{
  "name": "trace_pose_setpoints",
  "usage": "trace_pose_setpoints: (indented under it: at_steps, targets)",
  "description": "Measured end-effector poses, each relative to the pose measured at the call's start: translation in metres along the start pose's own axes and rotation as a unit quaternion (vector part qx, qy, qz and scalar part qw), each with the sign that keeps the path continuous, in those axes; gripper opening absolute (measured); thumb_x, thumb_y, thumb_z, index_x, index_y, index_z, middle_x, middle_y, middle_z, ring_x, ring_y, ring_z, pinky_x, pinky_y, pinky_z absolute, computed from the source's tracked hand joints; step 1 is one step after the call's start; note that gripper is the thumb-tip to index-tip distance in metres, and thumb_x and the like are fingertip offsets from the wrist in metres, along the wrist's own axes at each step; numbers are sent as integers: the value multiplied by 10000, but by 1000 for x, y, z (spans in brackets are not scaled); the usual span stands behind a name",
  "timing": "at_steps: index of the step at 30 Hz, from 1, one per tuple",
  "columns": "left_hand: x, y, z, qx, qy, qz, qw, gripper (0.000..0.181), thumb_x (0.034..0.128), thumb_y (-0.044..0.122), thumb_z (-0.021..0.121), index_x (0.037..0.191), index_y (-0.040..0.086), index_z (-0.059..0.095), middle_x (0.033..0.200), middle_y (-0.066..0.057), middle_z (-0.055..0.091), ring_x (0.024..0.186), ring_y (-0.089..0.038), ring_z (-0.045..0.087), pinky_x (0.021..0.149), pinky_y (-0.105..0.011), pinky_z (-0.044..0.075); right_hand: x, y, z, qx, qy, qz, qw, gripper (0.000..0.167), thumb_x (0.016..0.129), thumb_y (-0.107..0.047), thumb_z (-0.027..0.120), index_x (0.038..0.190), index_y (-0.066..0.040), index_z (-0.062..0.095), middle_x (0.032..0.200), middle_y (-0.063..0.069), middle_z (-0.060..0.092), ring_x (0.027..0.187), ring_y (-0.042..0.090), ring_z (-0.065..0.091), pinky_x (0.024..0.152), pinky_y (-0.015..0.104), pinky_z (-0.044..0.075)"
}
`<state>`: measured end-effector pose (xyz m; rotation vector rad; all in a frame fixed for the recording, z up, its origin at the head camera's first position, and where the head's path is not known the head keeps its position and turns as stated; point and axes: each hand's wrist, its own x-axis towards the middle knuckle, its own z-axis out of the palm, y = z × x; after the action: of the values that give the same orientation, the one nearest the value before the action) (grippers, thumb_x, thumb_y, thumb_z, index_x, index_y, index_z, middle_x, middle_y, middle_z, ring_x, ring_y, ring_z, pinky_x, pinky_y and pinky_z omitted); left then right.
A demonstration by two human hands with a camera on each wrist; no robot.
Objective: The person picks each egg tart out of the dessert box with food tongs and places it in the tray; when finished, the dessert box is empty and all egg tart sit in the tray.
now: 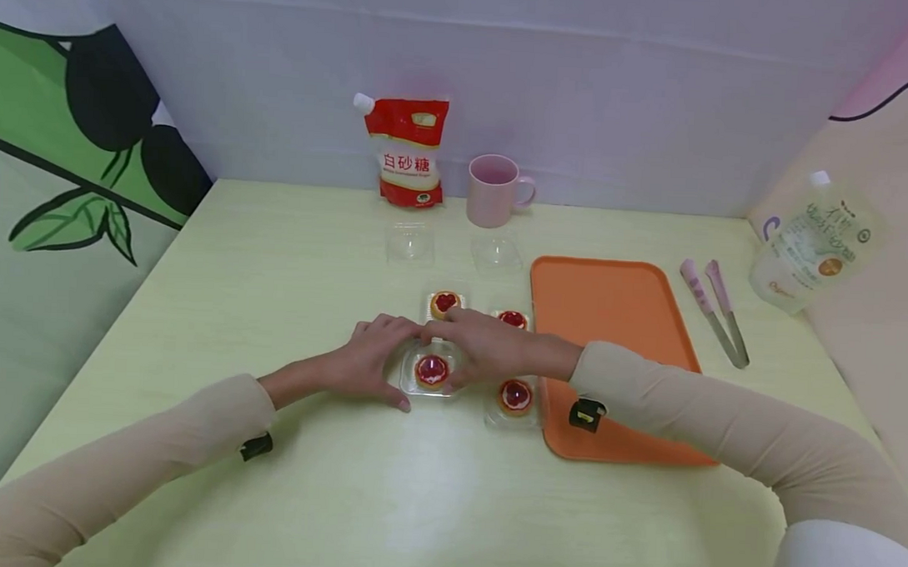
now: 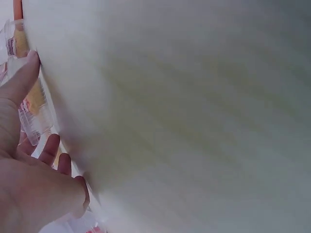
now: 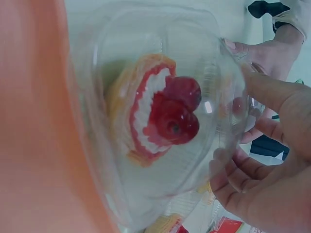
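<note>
Though left wrist view crops tarts, right's shows one whole.

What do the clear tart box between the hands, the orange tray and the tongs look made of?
Tart box: likely thin, glossy plastic; see-through, with glints.
Tray: probably matte plastic; even orange, rounded corners.
Tongs: legs likely metal, smooth and grey; pink handles, material unclear.

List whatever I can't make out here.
Head view: part of the orange tray, behind the right sleeve.
Head view: right side of the front-left pastry box, behind the right grip.
Head view: fine print on red bag, too small.
Left wrist view: a pastry, partly behind the left grip.
</note>
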<state>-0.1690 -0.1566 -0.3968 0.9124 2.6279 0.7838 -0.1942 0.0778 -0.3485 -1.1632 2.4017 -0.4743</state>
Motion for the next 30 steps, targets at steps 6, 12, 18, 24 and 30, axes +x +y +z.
trace_pose_setpoints:
  at_steps: [6, 12, 18, 24, 30]
  targets:
    - [1, -1, 4, -93, 112, 39, 9999, 813, 662, 336, 925, 1326, 131, 504, 1361, -68, 540, 1267, -302, 391, 958, -495, 290, -1, -1, -1, 27, 20, -1, 10000, 658, 829, -324, 820, 1415, -243, 533, 1269, 51, 565, 1101, 176, 497, 903, 317, 479]
    - [2, -2, 8, -158, 189, 92, 9997, 851, 644, 395, 934, 1322, 141, 486, 1319, -43, 556, 1249, -282, 393, 964, -484, 285, -4, -3, -1, -4, 143, -28, 9999, 633, 827, -310, 824, 1398, -232, 561, 1219, 70, 584, 1068, 186, 501, 868, 313, 477]
    - [1, 0, 9, -155, 236, 101, 9996, 856, 646, 416, 930, 1324, 142, 485, 1298, -36, 565, 1237, -266, 402, 969, -479, 292, -6, -5, 0, -43, 256, -68, 9996, 599, 828, -290, 826, 1372, -212, 588, 1213, 73, 609, 1059, 193, 517, 868, 315, 479]
    - [-1, -1, 11, -246, 277, 142, 9992, 898, 684, 352, 916, 1412, 109, 451, 1331, -60, 553, 1238, -257, 404, 966, -459, 289, -7, -7, -1, -151, 329, -227, 9991, 580, 833, -268, 822, 1363, -172, 608, 1274, 69, 640, 1126, 232, 549, 938, 358, 483]
    - [-2, 0, 11, -382, 249, -8, 9990, 902, 712, 328, 902, 1448, 123, 421, 1395, -71, 516, 1271, -260, 391, 991, -474, 275, -6, -9, -1, -423, 273, -330, 9982, 675, 784, -335, 859, 1377, -137, 604, 1260, 74, 631, 1117, 218, 557, 951, 338, 481]
